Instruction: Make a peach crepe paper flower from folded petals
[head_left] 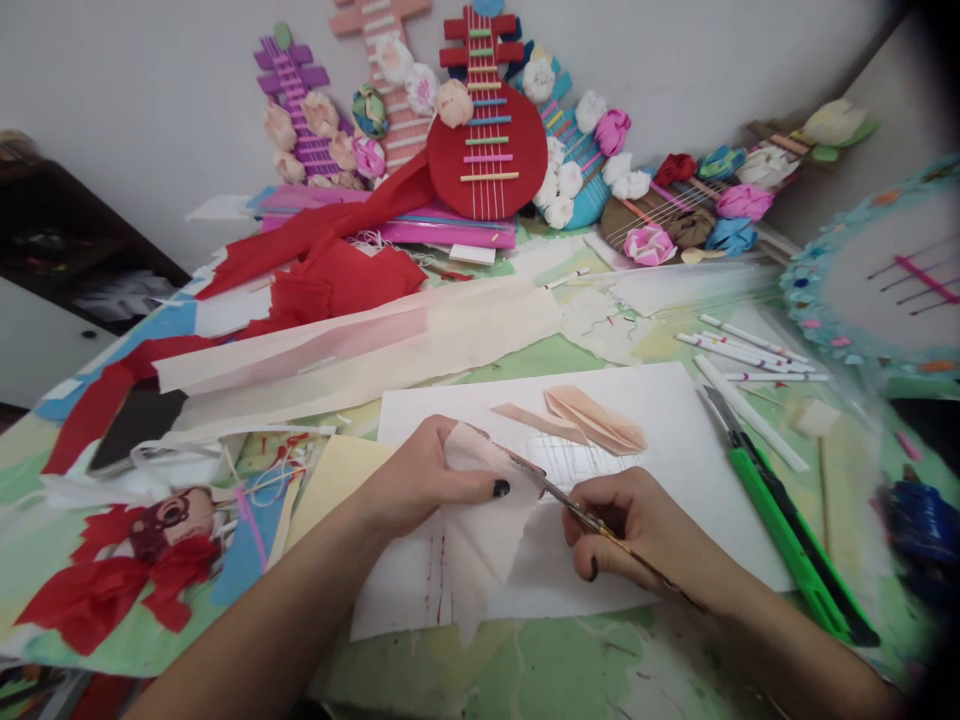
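Observation:
Between the thumb and fingers of my left hand is a folded sheet of pale pink crepe paper, its loose end hanging over the white paper. A slender gold-brown tool, by its look a thin paintbrush, is pinched in my right hand. Its dark tip meets the upper right edge of the crepe paper, and its long handle slants back over my wrist. Folded peach paper pieces lie just beyond my hands on the white sheet. Dark red streaks mark that sheet below my left hand.
A green utility knife, blade showing, lies right of the white sheet, near several white sticks. Long cream paper and red fabric stretch across behind. Decorated craft instruments, including a red one, lean against the wall.

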